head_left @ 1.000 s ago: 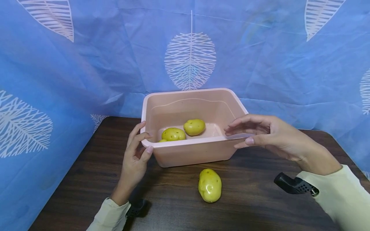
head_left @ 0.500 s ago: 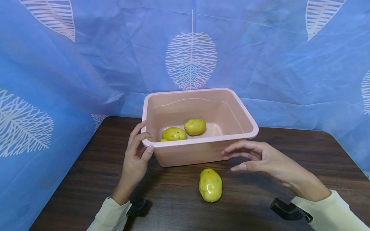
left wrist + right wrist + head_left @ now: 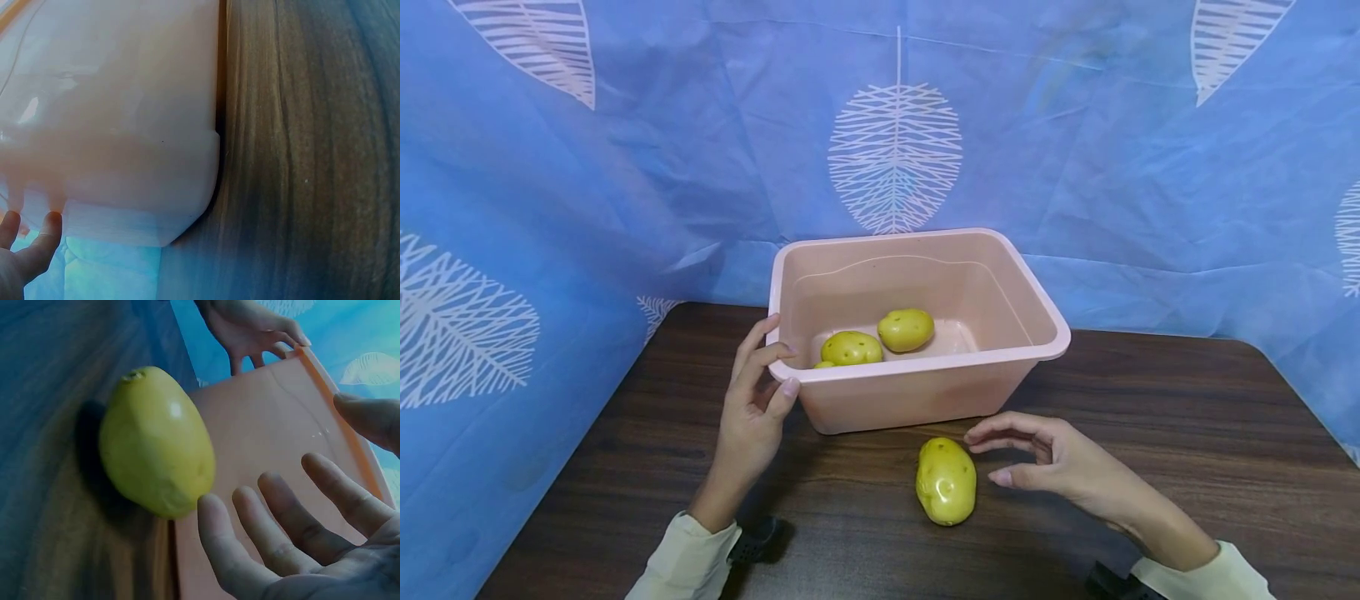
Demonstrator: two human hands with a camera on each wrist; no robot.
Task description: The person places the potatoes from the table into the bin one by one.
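A pink plastic bin (image 3: 910, 398) stands on the table, and my left hand (image 3: 751, 417) grips its near left corner, fingers at the rim and thumb on the front. Inside lie a yellow potato (image 3: 906, 330), a second potato (image 3: 851, 347) and part of another, mostly hidden by the front rim. In front of the bin a loose potato (image 3: 946, 482) rests on the table. Just right of it my right hand (image 3: 1051, 457) hovers with fingers spread and nothing in them. The right wrist view shows that potato (image 3: 156, 444) beside the fingertips (image 3: 214, 509), apart from them.
The dark wooden table (image 3: 1157, 400) extends to both sides of the bin. Behind it hangs a blue cloth (image 3: 1075, 150) with white leaf prints, close to the bin's back. A black strap device (image 3: 756, 540) sits at my left wrist.
My right hand has come down from over the bin's right rim toward me, to the right side of the loose potato. The left hand, bin and potatoes have stayed in place.
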